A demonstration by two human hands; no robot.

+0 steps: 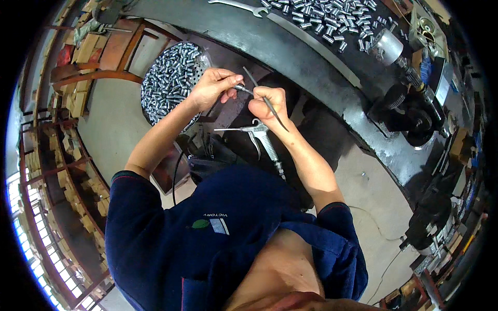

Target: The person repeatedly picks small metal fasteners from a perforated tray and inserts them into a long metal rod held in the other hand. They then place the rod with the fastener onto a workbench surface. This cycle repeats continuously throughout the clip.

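Note:
My left hand [213, 85] pinches a small metal cylinder [241, 88] between thumb and fingertips. My right hand [270, 103] grips a thin metal rod [265, 98] whose upper end meets the cylinder; the rod's lower end sticks out past my wrist. Both hands are close together, in front of a dark steel workbench [290, 57]. Just below my right hand lies a silver air blow gun [259, 133] with its trigger and hose fitting.
A perforated basket [171, 78] full of small shiny metal cylinders stands to the left of my hands. Several more cylinders [332, 18] lie scattered on the bench beside a spanner [238, 6]. A machine with motor and gears [404, 78] sits at the right. Shelves with boxes [78, 103] line the left.

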